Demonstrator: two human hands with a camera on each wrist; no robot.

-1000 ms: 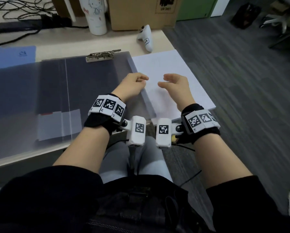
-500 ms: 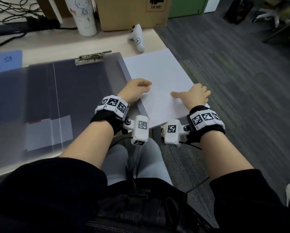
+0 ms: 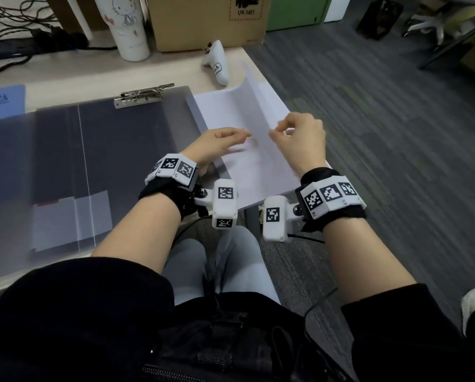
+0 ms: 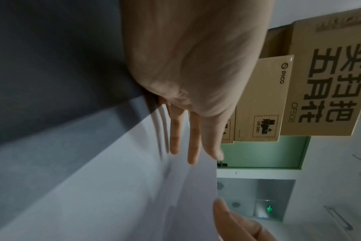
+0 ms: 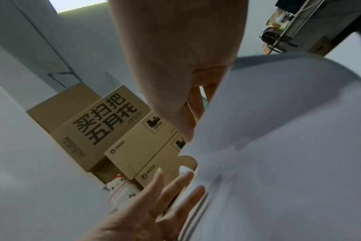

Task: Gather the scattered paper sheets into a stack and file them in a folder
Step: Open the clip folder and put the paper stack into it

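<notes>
I see the right hand (image 3: 299, 139) pinching the right edge of the top paper sheet (image 3: 255, 106), curling it up off the paper stack (image 3: 247, 172). Left hand (image 3: 217, 146) has fingers straight, flat on the stack. Stack lies at the desk's (image 3: 65, 75) right end, just beside the open translucent clip folder (image 3: 115, 150).

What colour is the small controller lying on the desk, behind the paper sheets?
White. The controller shows best in the head view, with a small dark-outlined label on its body.
</notes>
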